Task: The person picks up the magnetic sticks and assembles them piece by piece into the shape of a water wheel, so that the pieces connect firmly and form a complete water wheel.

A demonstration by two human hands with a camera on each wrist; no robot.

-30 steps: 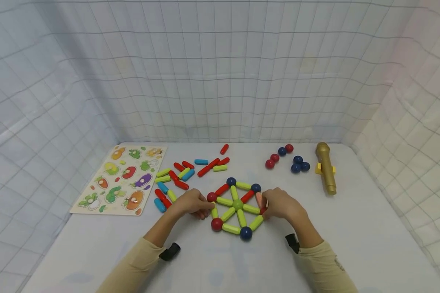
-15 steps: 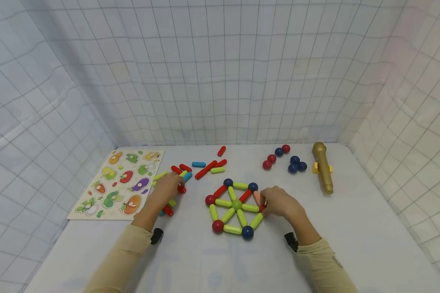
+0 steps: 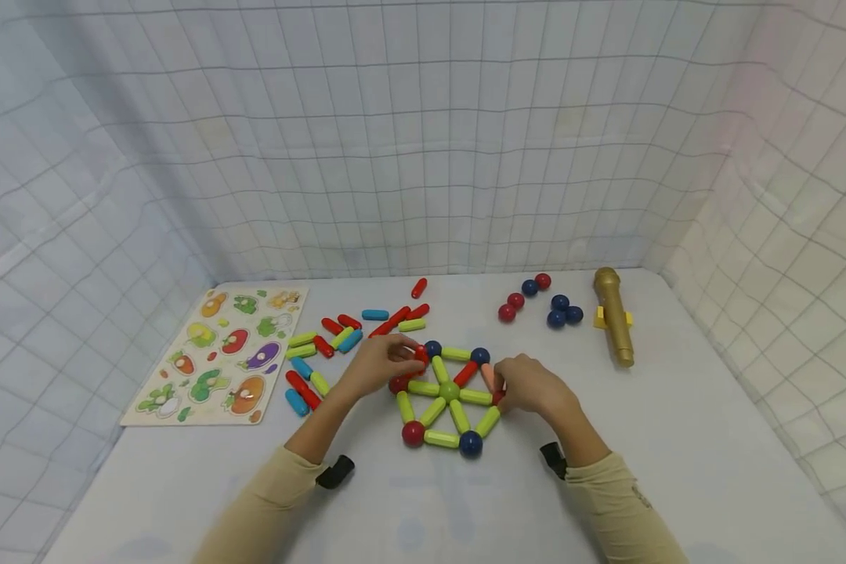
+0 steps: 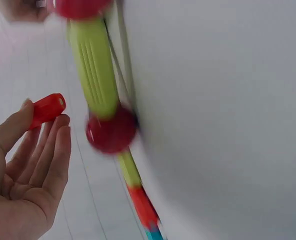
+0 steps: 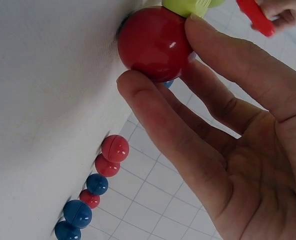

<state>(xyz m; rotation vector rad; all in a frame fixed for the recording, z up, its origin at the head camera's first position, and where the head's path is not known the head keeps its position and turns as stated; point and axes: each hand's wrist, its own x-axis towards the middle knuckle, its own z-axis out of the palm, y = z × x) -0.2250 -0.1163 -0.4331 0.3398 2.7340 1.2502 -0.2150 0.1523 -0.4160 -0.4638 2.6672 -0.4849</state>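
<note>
Red rod [image 3: 421, 356] sits pinched in the left hand [image 3: 382, 366], at the far left of the ball-and-rod frame [image 3: 450, 391] — the right hand [image 3: 532, 385] pinches its red ball [image 5: 154, 44]. Adding rods seems underway; next likely calls for careful alignment.

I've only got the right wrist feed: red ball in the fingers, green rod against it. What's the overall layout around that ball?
Observer: Head view: the red ball sits on the rim of a wheel-like frame of rods and balls.
Operator: I just catch the left hand up top. Any detail on its red rod?
Observer: Left wrist view: a small pale spot on the rod's bared end.
Operator: Anything right of the loose balls?
Observer: Head view: a gold, microphone-like toy.
</note>
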